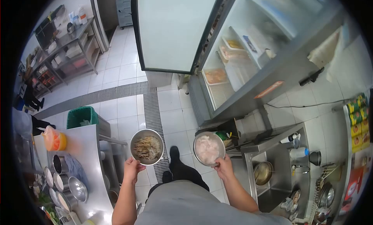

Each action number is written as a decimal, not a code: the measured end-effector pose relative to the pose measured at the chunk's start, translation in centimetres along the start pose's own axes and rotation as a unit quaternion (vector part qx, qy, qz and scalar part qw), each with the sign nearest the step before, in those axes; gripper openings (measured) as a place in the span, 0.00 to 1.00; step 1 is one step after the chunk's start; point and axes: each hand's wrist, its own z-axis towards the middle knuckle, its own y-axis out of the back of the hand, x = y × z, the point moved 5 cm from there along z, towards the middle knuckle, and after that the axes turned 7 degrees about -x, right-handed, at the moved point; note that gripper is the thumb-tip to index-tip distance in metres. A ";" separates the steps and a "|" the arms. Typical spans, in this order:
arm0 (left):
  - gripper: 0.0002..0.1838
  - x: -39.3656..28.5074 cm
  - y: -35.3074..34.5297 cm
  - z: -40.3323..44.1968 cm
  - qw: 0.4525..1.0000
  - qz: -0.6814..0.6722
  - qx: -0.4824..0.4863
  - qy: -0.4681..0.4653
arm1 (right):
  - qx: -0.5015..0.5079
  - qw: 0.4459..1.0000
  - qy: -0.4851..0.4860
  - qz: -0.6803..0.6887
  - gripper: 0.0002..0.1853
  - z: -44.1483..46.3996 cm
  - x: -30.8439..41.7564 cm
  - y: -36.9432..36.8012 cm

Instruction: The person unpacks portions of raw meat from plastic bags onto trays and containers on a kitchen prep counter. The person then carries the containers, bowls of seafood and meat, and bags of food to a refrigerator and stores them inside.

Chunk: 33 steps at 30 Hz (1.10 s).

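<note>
My left hand grips the rim of a round metal bowl, thumb over the edge. Inside it lie several raw shrimp, greyish brown with long feelers. A second metal bowl is pinched at its rim by my right hand. Pale pink-white raw pieces fill it; whether they are fish or chicken I cannot tell. Both bowls are held level in front of my body, apart from each other, above the tiled floor.
Ahead stands a refrigerator with its glass door open and food containers on its shelves. A steel counter with pots and bowls is at left, beside a green bin. At right, a sink holds a pan. Another person stands far left.
</note>
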 end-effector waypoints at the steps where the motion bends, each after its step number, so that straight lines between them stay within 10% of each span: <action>1: 0.04 -0.3 -0.2 1.2 1.000 0.002 -0.003 0.010 | -0.006 1.000 -0.007 -0.005 0.30 0.8 0.9 -1.6; 14: 0.08 -6.3 -3.2 13.4 0.996 -0.014 -0.071 0.054 | -0.097 0.979 0.154 0.091 0.16 13.8 24.3 -18.4; 24: 0.08 -9.5 -4.4 27.8 0.997 0.028 -0.030 0.067 | -0.329 0.862 0.322 0.213 0.15 30.9 38.2 -14.5; 30: 0.07 -13.9 -6.3 33.9 0.993 0.088 0.015 0.076 | -0.494 0.818 0.295 -0.005 0.20 38.1 40.3 -6.9; 33: 0.08 -14.9 -6.8 36.3 0.990 0.104 0.029 0.087 | -0.562 0.694 0.205 -0.402 0.24 39.6 41.5 -2.6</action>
